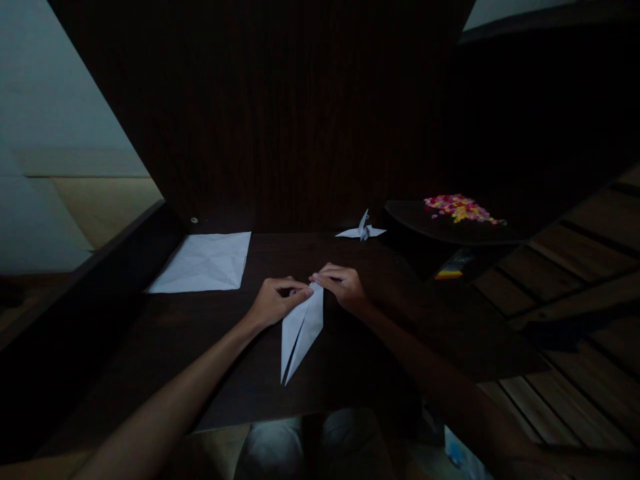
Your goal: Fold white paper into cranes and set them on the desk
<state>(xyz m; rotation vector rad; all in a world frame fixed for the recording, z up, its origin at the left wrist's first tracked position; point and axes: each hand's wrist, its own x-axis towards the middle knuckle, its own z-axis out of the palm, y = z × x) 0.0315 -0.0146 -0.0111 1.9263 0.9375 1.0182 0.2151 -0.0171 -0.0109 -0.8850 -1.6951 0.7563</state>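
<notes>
A white sheet folded into a long kite-shaped origami piece (pixel 303 327) lies in front of me, its two split points toward my body. My left hand (pixel 280 298) pinches its far end from the left, with the thumb flat on the paper. From the right, my right hand (pixel 341 285) grips the same far tip between thumb and fingers, and the two hands nearly touch there. The fingers beneath the paper are partly hidden. Behind the hands stands a finished white paper crane (pixel 363 231). To the left lies a stack of creased white square paper (pixel 205 261).
The dark wooden desk (pixel 240 360) has a raised left side board (pixel 90 273) and a tall back panel (pixel 280 120). On a rounded shelf (pixel 425 223) at right sits a pile of small pink, red and yellow pieces (pixel 461 208). Slatted wood (pixel 575 260) lies farther right.
</notes>
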